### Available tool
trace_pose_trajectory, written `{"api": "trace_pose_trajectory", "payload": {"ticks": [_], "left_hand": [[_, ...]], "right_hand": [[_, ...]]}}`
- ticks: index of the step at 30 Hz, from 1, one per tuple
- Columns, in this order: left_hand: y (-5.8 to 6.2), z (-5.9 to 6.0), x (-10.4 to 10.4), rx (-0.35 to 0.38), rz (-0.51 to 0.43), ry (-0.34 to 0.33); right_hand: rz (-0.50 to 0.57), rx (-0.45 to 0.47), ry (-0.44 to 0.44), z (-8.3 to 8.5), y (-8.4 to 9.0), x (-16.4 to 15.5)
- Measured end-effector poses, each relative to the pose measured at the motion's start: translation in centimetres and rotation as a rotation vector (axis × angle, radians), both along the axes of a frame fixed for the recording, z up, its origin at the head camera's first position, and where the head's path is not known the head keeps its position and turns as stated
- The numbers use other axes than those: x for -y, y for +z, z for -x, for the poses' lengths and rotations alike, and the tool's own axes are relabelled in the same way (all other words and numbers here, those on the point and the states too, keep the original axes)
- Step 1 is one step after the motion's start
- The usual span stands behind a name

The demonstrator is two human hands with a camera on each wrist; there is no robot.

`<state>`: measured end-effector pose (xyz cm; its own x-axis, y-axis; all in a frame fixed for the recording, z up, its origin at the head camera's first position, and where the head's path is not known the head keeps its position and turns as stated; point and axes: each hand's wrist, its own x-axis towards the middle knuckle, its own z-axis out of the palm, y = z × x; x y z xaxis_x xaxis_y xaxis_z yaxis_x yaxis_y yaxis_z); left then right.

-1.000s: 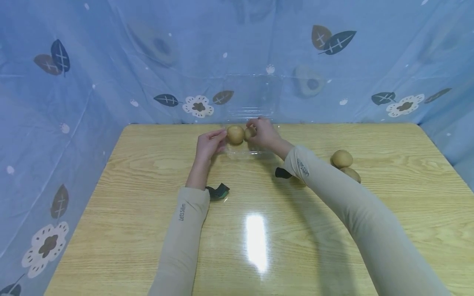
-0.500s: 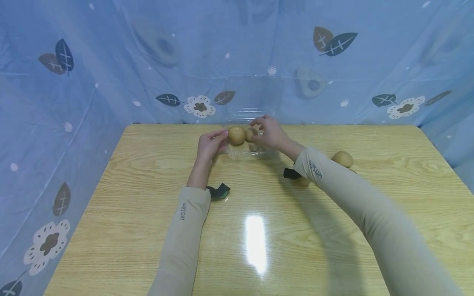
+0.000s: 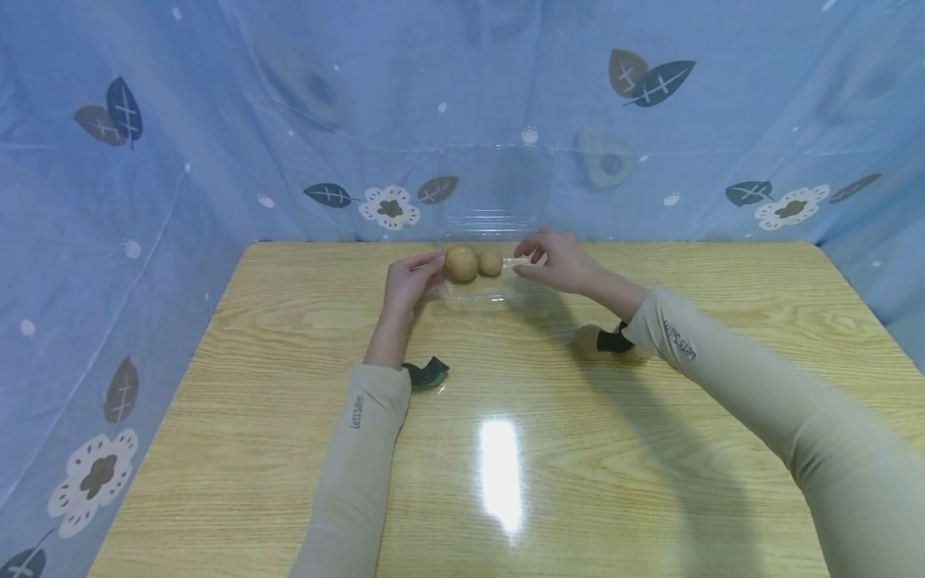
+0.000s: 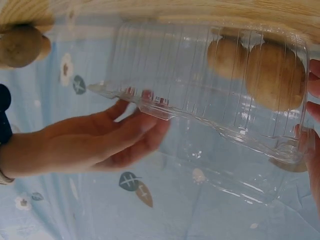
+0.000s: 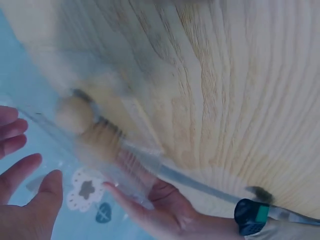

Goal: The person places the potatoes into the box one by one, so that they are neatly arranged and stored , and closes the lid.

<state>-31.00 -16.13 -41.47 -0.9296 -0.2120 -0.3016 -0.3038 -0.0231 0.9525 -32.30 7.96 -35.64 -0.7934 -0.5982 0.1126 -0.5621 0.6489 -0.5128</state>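
Head cam: clear clamshell box sits at the table's far edge, long axis left-right, two kiwis inside. Left hand grips its left end; right hand, fingers relaxed, touches the right rim.

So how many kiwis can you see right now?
3. Two brown fuzzy kiwis, one beside the other, sit in the clear plastic clamshell box; a third lies under the right wrist. More may be hidden.

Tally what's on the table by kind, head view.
Kiwis in the clear container: 2
Kiwis loose on the table: 1 in view, partly behind the right wrist
Clear containers: 1
Total: 4
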Motion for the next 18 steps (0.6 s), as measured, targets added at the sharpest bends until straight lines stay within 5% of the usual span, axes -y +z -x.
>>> {"api": "trace_pose_trajectory", "payload": {"ticks": [8,18], "left_hand": [[0.2,-0.2,-0.3,0.004,0.002,-0.009],[0.2,-0.3,-0.2,-0.007,-0.030,-0.003]], "right_hand": [[0.039,0.071,-0.037,-0.9,1.5,-3.8],[-0.055,-0.001,-0.101,-1.4,2.0,-8.4]]}}
